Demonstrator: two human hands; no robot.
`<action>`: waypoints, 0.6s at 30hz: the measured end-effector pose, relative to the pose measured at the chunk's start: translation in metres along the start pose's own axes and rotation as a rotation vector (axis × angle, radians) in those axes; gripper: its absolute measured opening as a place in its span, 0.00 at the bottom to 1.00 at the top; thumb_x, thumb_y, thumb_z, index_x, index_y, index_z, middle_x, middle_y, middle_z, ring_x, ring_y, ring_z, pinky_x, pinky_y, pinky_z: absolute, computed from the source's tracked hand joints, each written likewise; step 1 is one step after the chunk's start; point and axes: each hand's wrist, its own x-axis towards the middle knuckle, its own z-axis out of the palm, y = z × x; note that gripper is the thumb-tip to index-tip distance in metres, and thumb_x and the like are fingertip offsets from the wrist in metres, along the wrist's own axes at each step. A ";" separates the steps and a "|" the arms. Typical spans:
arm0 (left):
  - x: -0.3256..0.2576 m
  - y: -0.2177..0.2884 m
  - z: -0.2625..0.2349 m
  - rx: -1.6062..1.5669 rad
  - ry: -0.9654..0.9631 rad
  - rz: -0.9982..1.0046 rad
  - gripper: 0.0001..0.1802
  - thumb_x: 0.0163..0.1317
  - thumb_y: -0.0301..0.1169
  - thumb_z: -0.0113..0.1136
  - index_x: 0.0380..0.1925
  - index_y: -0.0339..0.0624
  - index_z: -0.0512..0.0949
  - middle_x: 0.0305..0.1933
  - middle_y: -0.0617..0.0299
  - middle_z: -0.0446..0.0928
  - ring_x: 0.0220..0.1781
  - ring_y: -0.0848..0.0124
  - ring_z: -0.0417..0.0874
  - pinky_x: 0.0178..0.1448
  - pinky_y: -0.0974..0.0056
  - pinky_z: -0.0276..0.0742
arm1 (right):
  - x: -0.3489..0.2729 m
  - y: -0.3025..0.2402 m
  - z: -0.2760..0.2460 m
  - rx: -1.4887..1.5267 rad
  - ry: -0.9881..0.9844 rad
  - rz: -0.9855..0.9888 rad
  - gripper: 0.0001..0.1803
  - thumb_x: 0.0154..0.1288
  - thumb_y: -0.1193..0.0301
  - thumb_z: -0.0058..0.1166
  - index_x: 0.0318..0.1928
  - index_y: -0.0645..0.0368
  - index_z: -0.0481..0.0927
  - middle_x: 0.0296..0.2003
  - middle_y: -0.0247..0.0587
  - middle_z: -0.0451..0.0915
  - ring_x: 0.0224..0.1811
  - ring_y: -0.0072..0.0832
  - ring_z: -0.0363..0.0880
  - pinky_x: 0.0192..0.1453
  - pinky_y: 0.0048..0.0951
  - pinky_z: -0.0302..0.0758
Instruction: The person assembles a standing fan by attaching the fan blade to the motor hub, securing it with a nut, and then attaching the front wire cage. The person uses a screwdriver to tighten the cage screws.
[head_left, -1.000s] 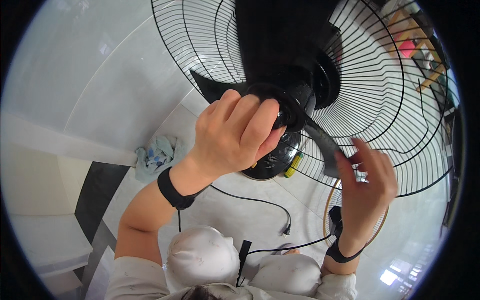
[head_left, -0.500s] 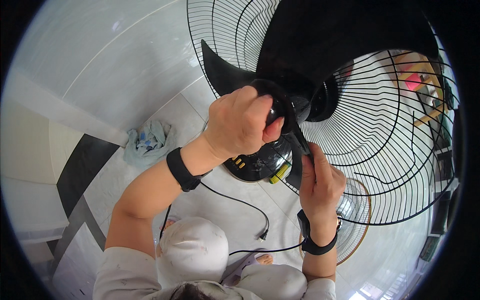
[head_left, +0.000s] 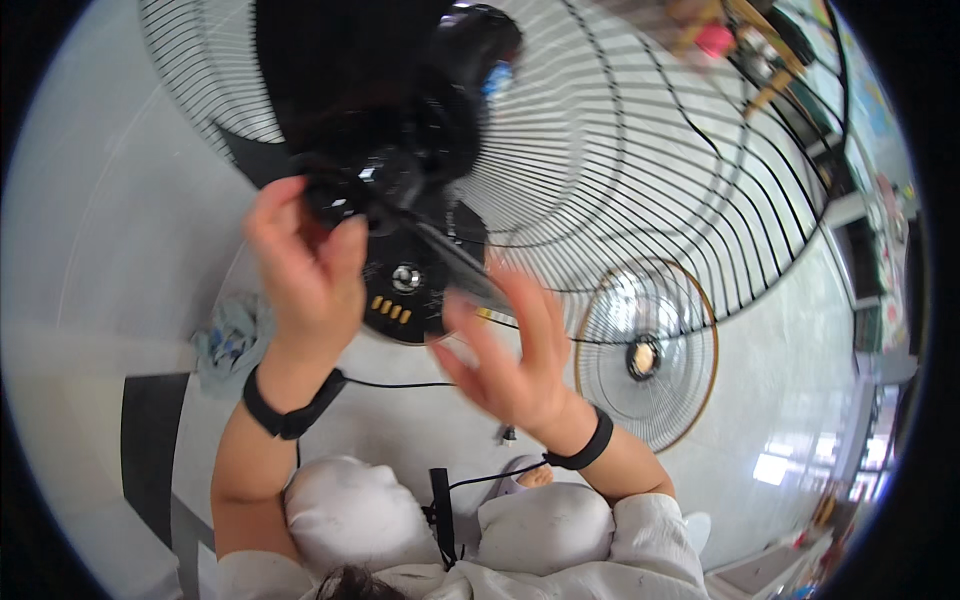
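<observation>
A black fan faces me, its dark blades set in front of a wire rear grille. At the hub, the thumb and fingers of my left hand close round a glossy black knob. My right hand is blurred, fingers spread, beside the lower blade; whether a fingertip touches the blade is unclear. Below the hub shows the fan's round base, with a silver dial and several yellow buttons.
On the pale floor to the right lies a round front grille with an orange-brown rim. A black cord crosses the floor near my knees. A crumpled grey-blue cloth lies at left. Wooden furniture stands far right.
My view has shifted, so the fan appears further left. My left hand has loosened from a fist to a thumb-and-finger hold on the knob. My right hand has let go of the blade.
</observation>
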 end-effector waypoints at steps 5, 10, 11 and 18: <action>-0.009 -0.020 -0.033 0.087 -0.032 0.113 0.25 0.61 0.28 0.53 0.53 0.34 0.55 0.33 0.62 0.66 0.29 0.79 0.63 0.32 0.76 0.61 | -0.126 0.006 -0.045 -0.094 -0.274 0.097 0.20 0.42 0.71 0.62 0.39 0.54 0.73 0.36 0.41 0.71 0.35 0.36 0.73 0.31 0.29 0.73; -0.015 -0.045 -0.065 0.152 -0.082 -0.104 0.20 0.60 0.26 0.54 0.50 0.35 0.60 0.30 0.63 0.67 0.28 0.80 0.64 0.31 0.77 0.61 | -0.253 0.046 -0.074 -0.681 -0.476 0.751 0.28 0.43 0.61 0.66 0.44 0.57 0.70 0.43 0.45 0.72 0.41 0.43 0.72 0.41 0.39 0.71; -0.017 -0.048 -0.071 0.164 -0.096 -0.132 0.20 0.60 0.26 0.55 0.49 0.35 0.61 0.30 0.64 0.67 0.28 0.80 0.65 0.31 0.77 0.61 | -0.273 0.049 -0.076 -0.720 -0.595 0.824 0.25 0.45 0.62 0.64 0.42 0.57 0.70 0.41 0.44 0.73 0.40 0.43 0.73 0.39 0.40 0.71; -0.021 -0.057 -0.108 0.367 -0.242 -0.243 0.13 0.57 0.23 0.56 0.42 0.39 0.68 0.20 0.67 0.66 0.19 0.80 0.65 0.25 0.75 0.63 | -0.300 0.050 -0.093 -1.011 -0.453 0.979 0.08 0.56 0.66 0.54 0.29 0.55 0.71 0.25 0.41 0.75 0.28 0.41 0.75 0.29 0.41 0.70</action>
